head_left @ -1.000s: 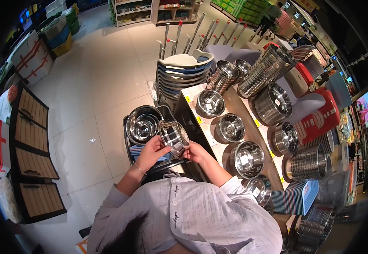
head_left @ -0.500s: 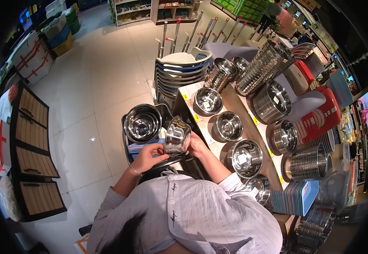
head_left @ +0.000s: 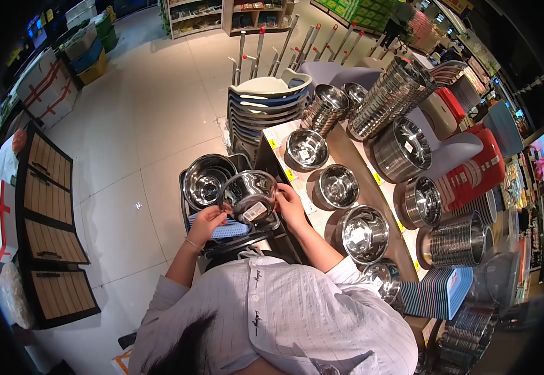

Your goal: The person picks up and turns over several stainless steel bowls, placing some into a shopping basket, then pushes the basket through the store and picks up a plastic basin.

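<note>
A shiny steel bowl [head_left: 249, 194] with a white label on its inside or base is held in front of my chest. My left hand [head_left: 209, 220] pinches its left rim, and my right hand [head_left: 287, 204] grips the right rim. Behind and to the left, a larger steel bowl [head_left: 204, 180] sits in a dark basket. Light blue items [head_left: 229, 230] lie in the basket below the held bowl, which partly hides them.
To the right, a display shelf [head_left: 317, 215] bears single steel bowls and stacked bowls [head_left: 392, 99]. Stacked plastic stools [head_left: 266, 109] stand ahead. Blue-striped trays [head_left: 431, 294] sit at the lower right. A dark-framed cabinet [head_left: 50, 225] stands at the left.
The held bowl has been turned from its side so its round face and label show. My left hand has moved left and my hands are farther apart on the rim.
</note>
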The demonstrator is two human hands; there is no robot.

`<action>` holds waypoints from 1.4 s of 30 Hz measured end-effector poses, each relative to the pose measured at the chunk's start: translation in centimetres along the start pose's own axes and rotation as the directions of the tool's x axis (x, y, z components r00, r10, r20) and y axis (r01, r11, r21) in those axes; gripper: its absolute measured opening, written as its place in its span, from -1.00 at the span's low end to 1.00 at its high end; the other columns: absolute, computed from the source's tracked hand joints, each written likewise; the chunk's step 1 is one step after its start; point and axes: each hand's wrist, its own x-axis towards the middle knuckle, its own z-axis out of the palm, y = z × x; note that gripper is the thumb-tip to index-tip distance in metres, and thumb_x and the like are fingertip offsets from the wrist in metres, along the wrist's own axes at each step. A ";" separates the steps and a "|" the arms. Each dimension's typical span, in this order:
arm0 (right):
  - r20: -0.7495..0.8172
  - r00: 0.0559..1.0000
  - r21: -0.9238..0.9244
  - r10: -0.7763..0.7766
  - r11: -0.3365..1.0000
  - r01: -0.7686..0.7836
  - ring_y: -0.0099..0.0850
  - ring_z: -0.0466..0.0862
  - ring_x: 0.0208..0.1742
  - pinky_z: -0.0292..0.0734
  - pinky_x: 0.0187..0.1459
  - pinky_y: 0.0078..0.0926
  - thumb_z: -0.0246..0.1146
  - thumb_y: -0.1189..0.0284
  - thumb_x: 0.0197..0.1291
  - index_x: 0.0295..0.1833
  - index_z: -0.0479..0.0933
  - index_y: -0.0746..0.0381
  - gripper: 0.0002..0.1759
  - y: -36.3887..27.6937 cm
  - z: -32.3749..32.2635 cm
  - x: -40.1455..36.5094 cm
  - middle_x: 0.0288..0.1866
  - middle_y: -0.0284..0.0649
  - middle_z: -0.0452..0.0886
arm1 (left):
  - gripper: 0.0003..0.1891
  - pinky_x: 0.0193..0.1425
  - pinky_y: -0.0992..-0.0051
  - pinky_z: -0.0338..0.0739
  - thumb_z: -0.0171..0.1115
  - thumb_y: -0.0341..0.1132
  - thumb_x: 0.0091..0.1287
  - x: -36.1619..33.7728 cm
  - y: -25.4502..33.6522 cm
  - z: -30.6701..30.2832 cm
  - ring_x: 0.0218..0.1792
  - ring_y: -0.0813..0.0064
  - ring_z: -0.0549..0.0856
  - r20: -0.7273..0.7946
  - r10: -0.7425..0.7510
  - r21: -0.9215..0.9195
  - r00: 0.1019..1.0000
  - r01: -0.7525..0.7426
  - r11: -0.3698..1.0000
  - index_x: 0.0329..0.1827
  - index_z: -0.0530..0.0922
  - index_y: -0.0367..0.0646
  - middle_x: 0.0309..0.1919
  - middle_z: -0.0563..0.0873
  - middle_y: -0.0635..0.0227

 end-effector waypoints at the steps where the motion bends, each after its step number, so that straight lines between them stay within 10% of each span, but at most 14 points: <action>1: 0.034 0.999 0.039 0.010 0.999 -0.012 -0.58 0.51 -0.49 0.47 -0.44 -0.64 -0.02 0.50 0.26 0.00 0.38 0.26 -0.77 -0.2 0.1 -0.1 -0.34 -0.26 0.52 | -0.81 -0.23 0.67 0.47 0.08 -0.42 0.26 0.1 -0.2 0.0 -0.36 0.66 0.56 -0.039 -0.040 -0.021 0.998 0.039 0.999 -0.10 0.49 -0.29 -0.31 0.62 0.38; 15: 0.043 0.985 0.099 0.165 0.981 -0.168 -0.59 0.45 -0.52 0.53 -0.42 -0.61 -0.04 0.50 0.25 -0.05 0.38 0.32 -0.79 -0.5 0.5 -1.2 -0.34 -0.25 0.51 | -0.63 -0.18 0.57 0.50 -0.06 -0.13 0.34 0.6 -0.5 -0.3 -0.25 0.52 0.59 -0.046 -0.227 -0.156 0.973 0.218 0.963 0.09 0.36 -0.18 -0.17 0.59 0.30; 22: 0.171 0.951 -0.270 -0.259 0.915 0.298 -0.51 0.55 -0.32 0.49 -0.27 -0.61 0.03 0.58 0.16 -0.19 0.43 0.33 -0.88 -1.2 1.2 -2.0 -0.28 -0.25 0.52 | -0.34 -0.02 0.18 0.49 -0.38 0.22 0.31 -0.3 3.0 0.5 -0.02 0.31 0.54 0.173 -0.271 -0.389 0.947 0.318 0.865 0.36 -0.02 0.04 0.07 0.43 0.16; 24: 0.187 0.839 -0.429 -0.511 0.726 0.538 -0.39 0.58 -0.21 0.48 -0.18 -0.50 0.10 0.65 0.03 -0.31 0.49 0.33 -0.90 -2.8 1.7 -3.0 -0.16 -0.16 0.52 | -0.43 0.01 0.16 0.48 -0.28 0.08 0.36 -0.1 2.4 0.0 0.05 0.31 0.50 0.164 -0.233 -0.434 0.959 0.282 0.856 0.34 0.02 -0.01 0.13 0.37 0.19; 28: 0.078 0.842 -0.446 -0.534 0.736 0.508 -0.34 0.58 -0.11 0.51 -0.15 -0.54 0.11 0.69 0.01 -0.26 0.55 0.28 -0.82 -3.0 1.9 -3.4 -0.04 -0.14 0.48 | -0.53 0.05 0.21 0.48 -0.11 -0.30 0.35 0.2 1.9 -0.1 0.09 0.38 0.46 0.065 -0.109 -0.424 0.992 0.126 0.897 0.31 0.08 -0.09 0.12 0.39 0.28; 42: 0.008 0.961 -0.469 -0.276 0.848 0.247 -0.64 0.49 -0.55 0.37 -0.48 -0.67 0.01 0.66 0.05 -0.10 0.54 0.24 -0.69 -2.1 1.8 -2.6 -0.43 -0.25 0.59 | -0.37 0.12 0.48 0.40 0.04 -0.51 0.25 -0.6 3.1 0.7 0.08 0.53 0.43 -0.025 0.002 -0.289 1.000 -0.009 0.957 0.36 -0.01 -0.15 0.16 0.36 0.30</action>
